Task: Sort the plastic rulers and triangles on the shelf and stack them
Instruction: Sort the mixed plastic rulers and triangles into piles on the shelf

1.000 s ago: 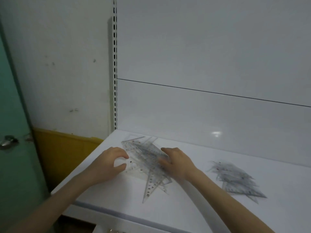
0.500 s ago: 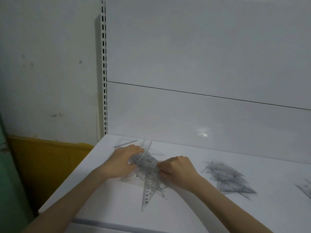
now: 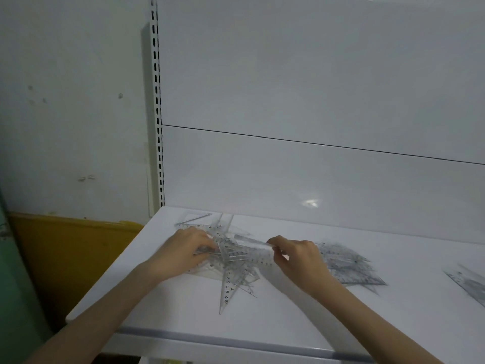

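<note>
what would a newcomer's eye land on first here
A jumbled pile of clear rulers and triangles sits near the left end of the white shelf. The left hand grips pieces in it while the right hand pinches a ruler. A second heap lies just right of that hand.

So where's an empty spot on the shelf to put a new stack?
Bare shelf lies along the front edge and between the middle pile and the far-right pile. It's crowded at the tangled pile held by the left hand and right hand.
</note>
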{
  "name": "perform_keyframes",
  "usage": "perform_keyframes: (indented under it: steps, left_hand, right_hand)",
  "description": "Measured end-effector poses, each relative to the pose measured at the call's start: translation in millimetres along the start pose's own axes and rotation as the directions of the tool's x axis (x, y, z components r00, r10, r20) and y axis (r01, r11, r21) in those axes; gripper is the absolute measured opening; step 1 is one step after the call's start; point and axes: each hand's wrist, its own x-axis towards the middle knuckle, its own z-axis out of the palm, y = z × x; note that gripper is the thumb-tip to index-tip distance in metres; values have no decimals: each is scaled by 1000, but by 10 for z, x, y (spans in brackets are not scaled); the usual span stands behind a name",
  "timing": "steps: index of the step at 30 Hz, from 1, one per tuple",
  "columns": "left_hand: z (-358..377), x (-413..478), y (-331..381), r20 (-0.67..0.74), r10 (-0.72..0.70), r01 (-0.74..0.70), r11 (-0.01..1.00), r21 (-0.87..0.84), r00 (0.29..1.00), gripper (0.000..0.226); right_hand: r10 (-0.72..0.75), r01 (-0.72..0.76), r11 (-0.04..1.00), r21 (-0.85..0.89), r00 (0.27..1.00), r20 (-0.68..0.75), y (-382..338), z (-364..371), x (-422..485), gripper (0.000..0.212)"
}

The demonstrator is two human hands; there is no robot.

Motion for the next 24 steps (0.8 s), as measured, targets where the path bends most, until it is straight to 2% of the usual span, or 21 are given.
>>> perform_keyframes:
  steps: [5, 7, 9, 11, 14, 17, 21, 24]
  left_hand:
    - [9, -46, 20, -79, 110, -97, 985, 144, 991, 16]
    - [9, -42, 41, -90, 108, -96, 986, 133, 990, 16]
    - [-1, -24, 103, 5, 43, -44, 996, 77, 999, 39]
    - [-2, 17, 189, 111, 36, -42, 998, 54, 993, 65]
    - [16, 67, 301, 164, 79, -85, 996, 31, 983, 77]
    - [47, 71, 295, 152, 92, -99, 994, 40, 984, 69]
    - [35, 28, 318, 93, 62, -67, 996, 50, 994, 26]
    - [27, 21, 335, 46, 38, -39, 999, 34, 998, 14]
  right_hand:
    - [85, -79, 994, 72, 992, -94, 59, -113, -23, 14]
    - [96, -86, 993, 86, 989, -109, 44, -135, -43, 14]
    - [100, -90, 992, 93, 989, -113, 30, -147, -64, 14]
    - [106, -95, 990, 101, 988, -111, 24, -162, -90, 14]
    - [124, -112, 987, 117, 987, -102, 31, -202, -120, 14]
    - [165, -154, 978, 142, 984, -69, 53, -247, -140, 14]
    - [210, -202, 968, 148, 977, -36, 67, -306, -174, 15]
    - [246, -239, 960, 147, 969, -34, 59, -355, -197, 15]
